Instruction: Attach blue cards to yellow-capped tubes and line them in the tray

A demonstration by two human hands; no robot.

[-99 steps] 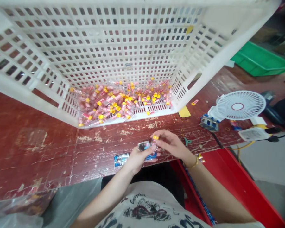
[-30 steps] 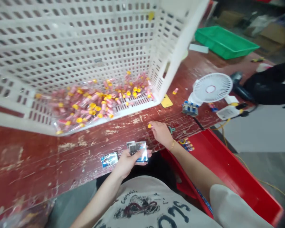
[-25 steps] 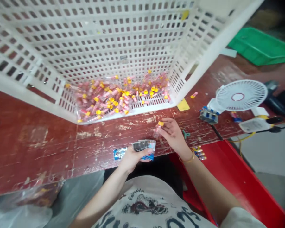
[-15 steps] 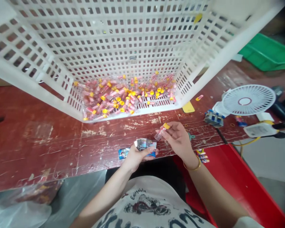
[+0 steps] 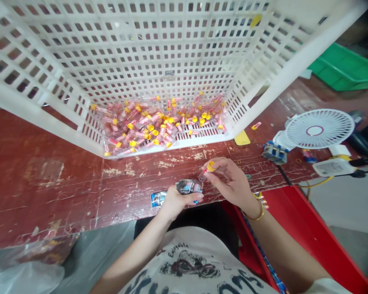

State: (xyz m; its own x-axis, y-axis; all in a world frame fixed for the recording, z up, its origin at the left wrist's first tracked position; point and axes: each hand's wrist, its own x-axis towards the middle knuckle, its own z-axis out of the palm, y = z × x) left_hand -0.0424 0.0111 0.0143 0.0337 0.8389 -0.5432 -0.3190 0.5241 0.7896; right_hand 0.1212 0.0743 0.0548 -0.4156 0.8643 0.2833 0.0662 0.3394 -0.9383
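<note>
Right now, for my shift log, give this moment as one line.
left hand: holds small packets | right hand: holds yellow-capped tube | white crate: more tubes inside | surface: red table

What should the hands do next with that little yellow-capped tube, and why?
Probably bring the yellow-capped tube in the right hand down to the small printed packets that the left hand pinches. The tube's lower end already hangs just above the packets, at the edge of the red table, so only a short move seems needed.
</note>
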